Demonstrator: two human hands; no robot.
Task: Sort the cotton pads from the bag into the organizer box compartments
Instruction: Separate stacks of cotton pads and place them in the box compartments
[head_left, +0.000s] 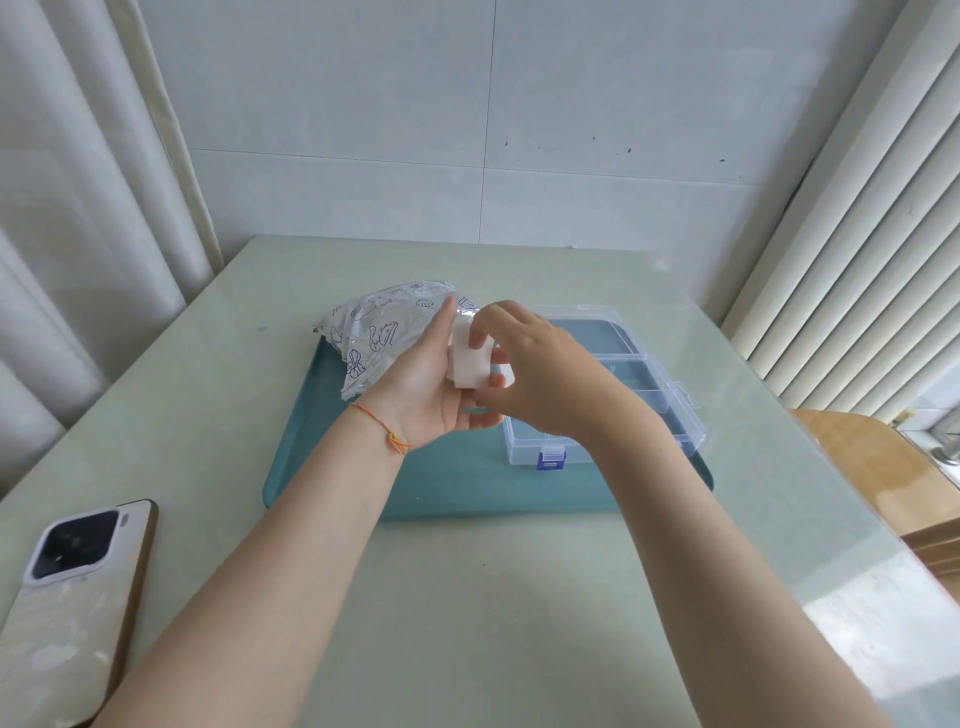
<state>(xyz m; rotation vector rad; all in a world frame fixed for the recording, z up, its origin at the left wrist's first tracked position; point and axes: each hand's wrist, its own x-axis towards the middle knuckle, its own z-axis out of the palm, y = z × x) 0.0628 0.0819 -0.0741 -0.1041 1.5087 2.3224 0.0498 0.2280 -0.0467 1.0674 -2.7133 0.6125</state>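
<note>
bag (379, 332) printed with line drawings, its lettering too small to read

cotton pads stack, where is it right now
In the head view the cotton pads stack sits mid-frame, held between both hands above the teal tray, with the bag left and the organizer box right.

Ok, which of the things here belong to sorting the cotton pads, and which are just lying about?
Part of the job:
stack of cotton pads, held between the left hand and right hand
printed bag
clear organizer box
teal tray under the bag and box

Just lying about:
phone, camera side up, on the table
</note>
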